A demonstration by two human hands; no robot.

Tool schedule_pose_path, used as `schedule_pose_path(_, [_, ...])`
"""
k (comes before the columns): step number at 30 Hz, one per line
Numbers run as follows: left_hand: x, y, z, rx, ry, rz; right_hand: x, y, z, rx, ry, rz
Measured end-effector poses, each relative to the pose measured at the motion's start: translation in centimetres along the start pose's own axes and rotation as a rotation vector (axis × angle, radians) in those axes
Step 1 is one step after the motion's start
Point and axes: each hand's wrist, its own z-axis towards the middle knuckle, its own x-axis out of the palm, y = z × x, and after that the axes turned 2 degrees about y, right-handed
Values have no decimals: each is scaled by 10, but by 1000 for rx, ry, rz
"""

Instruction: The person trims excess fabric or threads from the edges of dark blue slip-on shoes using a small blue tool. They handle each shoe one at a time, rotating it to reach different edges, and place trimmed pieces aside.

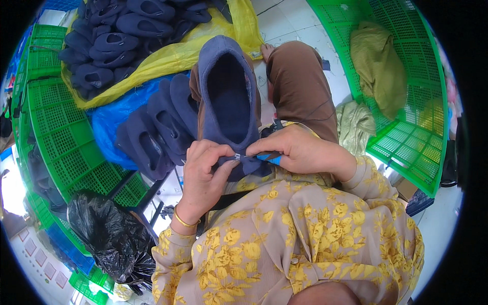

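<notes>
- Slipper, navy-blue fabric, oval-mouthed: lies over my left leg.
- My left hand: pinches a tiny pale scrap (too small to identify) at the slipper's near end.
- My right hand: grips a small blue-handled tool.

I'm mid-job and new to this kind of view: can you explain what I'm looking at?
There's no robot: these are a person's bare hands. The single picture comes from a wide camera on their head, looking down, so straight edges bend. The left hand pinches the near end of a dark blue slipper; the right hand holds a blue-handled tool there. Ahead to the left, more slippers lie piled on a yellow sheet. Green baskets stand at both sides.
</notes>
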Motion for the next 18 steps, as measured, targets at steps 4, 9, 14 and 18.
schedule_pose_path(4, [0, 0, 0, -4, 12, -5, 4, 0, 3, -11, -16, -26])
schedule_pose_path(9, [1, 4, 0, 11, 22, -32, 10, -4, 3, -9, -26, 40])
schedule_pose_path(14, [2, 3, 1, 0, 33, -52, 16, -12, 1, -53, -60, 53])
schedule_pose_path(18, [2, 5, 2, 17, 59, -38, 16, -10, 3, -69, -61, 15])
